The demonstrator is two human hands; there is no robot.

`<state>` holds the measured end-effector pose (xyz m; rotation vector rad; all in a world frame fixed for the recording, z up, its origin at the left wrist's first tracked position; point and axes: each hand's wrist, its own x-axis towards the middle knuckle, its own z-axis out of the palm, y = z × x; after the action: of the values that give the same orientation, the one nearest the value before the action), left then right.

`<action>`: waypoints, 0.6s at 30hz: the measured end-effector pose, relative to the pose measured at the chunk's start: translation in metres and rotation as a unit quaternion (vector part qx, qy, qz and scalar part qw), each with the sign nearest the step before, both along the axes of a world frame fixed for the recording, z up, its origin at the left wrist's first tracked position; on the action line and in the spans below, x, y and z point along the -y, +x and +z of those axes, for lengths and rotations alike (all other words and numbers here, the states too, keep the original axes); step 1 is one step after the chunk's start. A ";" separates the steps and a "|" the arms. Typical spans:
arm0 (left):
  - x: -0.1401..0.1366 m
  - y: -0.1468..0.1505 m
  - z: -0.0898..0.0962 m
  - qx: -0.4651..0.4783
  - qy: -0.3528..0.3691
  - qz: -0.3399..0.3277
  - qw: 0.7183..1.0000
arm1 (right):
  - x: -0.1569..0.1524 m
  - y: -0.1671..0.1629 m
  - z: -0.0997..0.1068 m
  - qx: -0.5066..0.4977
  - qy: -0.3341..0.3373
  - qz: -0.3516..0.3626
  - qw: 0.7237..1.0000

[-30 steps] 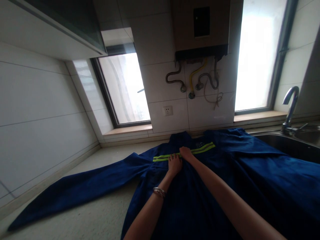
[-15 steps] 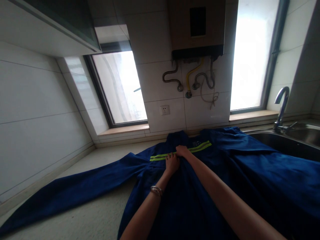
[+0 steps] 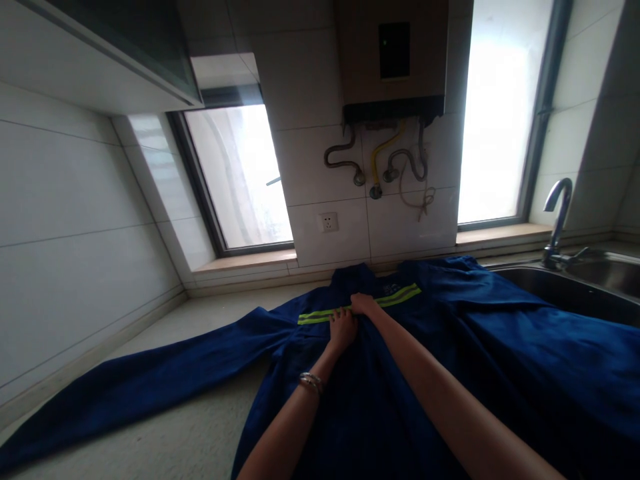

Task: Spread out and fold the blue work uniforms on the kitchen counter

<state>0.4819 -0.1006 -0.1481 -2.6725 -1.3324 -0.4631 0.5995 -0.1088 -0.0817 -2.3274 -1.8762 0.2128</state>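
Hands [image 3: 353, 317] unmoved, flat on jacket [image 3: 400, 373] chest.

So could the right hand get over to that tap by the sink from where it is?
Probably, with a stretch. The right hand rests on the blue jacket at its yellow stripe; the tap stands far right, with only cloth and the sink between.

You have a pale speckled surface [image 3: 200, 427] before you; a dark blue jacket [image 3: 500, 373] lies spread flat on it, one sleeve [image 3: 150, 380] stretched leftward.
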 end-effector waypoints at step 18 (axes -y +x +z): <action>0.001 -0.003 0.006 -0.011 -0.026 0.004 1.000 | 0.181 -0.053 0.000 -0.019 0.053 0.021 0.998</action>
<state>0.4793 -0.1014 -0.1422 -2.7049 -1.3661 -0.4011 0.5463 -0.2900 -0.0814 -2.2019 -1.8709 0.1580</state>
